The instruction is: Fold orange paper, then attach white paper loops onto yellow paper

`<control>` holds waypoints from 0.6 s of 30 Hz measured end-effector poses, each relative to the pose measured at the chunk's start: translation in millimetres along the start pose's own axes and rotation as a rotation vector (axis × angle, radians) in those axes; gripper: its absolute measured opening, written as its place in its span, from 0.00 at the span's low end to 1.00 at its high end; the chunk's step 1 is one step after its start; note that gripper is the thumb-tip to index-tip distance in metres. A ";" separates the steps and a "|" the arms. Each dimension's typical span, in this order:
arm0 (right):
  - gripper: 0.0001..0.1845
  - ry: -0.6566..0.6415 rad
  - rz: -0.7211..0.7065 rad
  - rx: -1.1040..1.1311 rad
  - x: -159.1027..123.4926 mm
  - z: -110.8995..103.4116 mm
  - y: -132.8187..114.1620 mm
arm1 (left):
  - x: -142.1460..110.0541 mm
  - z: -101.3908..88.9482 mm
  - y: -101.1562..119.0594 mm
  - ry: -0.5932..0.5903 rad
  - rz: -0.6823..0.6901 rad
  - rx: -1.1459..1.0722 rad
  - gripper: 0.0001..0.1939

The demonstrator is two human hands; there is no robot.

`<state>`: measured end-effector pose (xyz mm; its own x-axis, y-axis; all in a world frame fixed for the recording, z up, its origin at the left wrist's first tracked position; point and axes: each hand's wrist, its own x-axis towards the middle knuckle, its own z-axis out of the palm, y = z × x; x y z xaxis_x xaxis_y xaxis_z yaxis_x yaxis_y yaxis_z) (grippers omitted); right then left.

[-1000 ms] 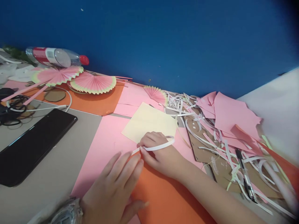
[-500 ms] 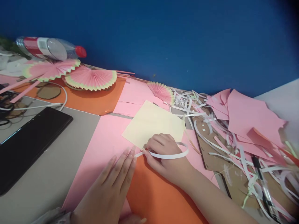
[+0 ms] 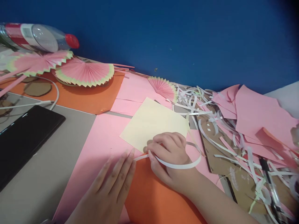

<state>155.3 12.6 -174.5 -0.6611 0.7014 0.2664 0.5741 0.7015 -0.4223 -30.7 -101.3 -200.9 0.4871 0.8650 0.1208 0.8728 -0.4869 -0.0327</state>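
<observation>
Fingers outstretched, my left hand (image 3: 108, 188) lies flat on the pink paper (image 3: 91, 152), with its fingertips at the end of a narrow white strip (image 3: 178, 165). My right hand (image 3: 169, 158) pinches this strip between thumb and index finger. From the pinch it curls in a loop round over the back of the hand; it resembles the backing of double-sided tape. An orange sheet (image 3: 149, 194) lies beneath, along the strip's line. Just beyond my right hand is a pale yellow sheet (image 3: 154, 119), partly covered by its fingers.
A black phone (image 3: 30, 140) and white cable (image 3: 56, 90) lie left. Pleated pink paper fans (image 3: 87, 73) and a plastic bottle (image 3: 44, 35) are behind. To the right are curled white strips (image 3: 193, 101), cardboard (image 3: 217, 155), pink scraps (image 3: 261, 112) and a pen (image 3: 268, 180).
My right hand has moved slightly right, away from my left fingertips, and the strip's loop has grown larger. My left hand stays flat. The view has shifted a little.
</observation>
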 end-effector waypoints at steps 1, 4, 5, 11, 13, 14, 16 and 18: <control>0.07 0.040 -0.009 -0.034 -0.5 0.4 -0.3 | -0.7 0.2 0.1 0.002 0.000 0.003 0.34; 0.08 0.107 -0.021 -0.098 -1.4 -0.4 -1.0 | -2.6 0.9 0.7 0.009 -0.001 0.003 0.35; 0.09 0.112 -0.023 -0.106 -1.5 -1.5 -1.2 | -2.8 0.9 0.9 0.014 -0.001 -0.005 0.37; 0.12 -0.008 -0.103 -0.070 0.4 -10.9 -4.0 | 2.1 -4.1 0.9 0.019 -0.010 -0.043 0.43; 0.11 -0.036 -0.131 -0.106 1.7 -13.8 -6.5 | 4.0 -8.2 1.5 0.018 -0.020 -0.054 0.43; 0.09 -0.046 -0.127 -0.137 2.5 -15.3 -8.2 | 4.8 -10.5 2.0 0.016 -0.029 -0.059 0.42; 0.08 -0.081 -0.089 -0.206 4.2 -18.4 -11.9 | 5.9 -14.9 3.2 0.023 -0.049 -0.063 0.42; 0.09 -0.150 -0.046 -0.249 5.9 -21.3 -15.4 | 6.5 -17.6 4.3 0.035 -0.054 -0.066 0.42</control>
<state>152.8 8.6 -148.0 -0.7429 0.6543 0.1412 0.6303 0.7548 -0.1817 -24.3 -100.0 -182.8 0.4372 0.8858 0.1557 0.8932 -0.4479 0.0402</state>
